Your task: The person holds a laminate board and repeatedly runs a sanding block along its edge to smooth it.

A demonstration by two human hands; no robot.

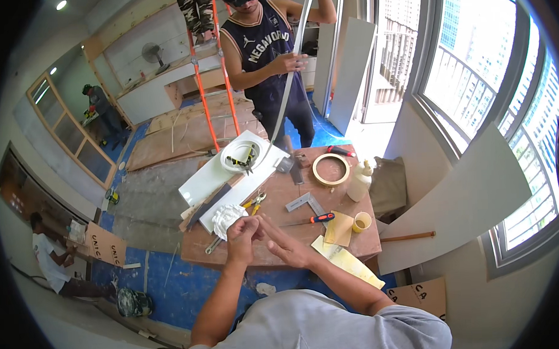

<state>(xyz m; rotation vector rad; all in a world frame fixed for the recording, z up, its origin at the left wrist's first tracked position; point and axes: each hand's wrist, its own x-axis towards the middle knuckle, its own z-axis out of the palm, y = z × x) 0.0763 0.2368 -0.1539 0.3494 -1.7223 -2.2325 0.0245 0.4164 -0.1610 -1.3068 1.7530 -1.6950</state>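
Note:
My left hand [243,238] is raised over the table's near edge with its fingers curled in; whether anything is inside cannot be seen. Beside it, almost touching, my right hand [288,244] holds nothing, its fingers stretched out flat. Just beyond the left hand lies a crumpled white wad [228,221], and a wrench [213,245] is at its near side. Yellow-handled pliers [255,203], a metal try square [306,202] and an orange-and-black screwdriver [321,218] lie past my hands. Yellow sandpaper sheets [348,263] hang over the near edge by my right forearm.
The brown table [274,201] also carries an edging-tape roll [331,169], a bottle [360,181], a cup [362,222], a hammer [296,168] and a white board [197,189]. Across it, a co-worker [266,64] holds a long white strip [292,69]. An orange ladder [201,97] stands behind.

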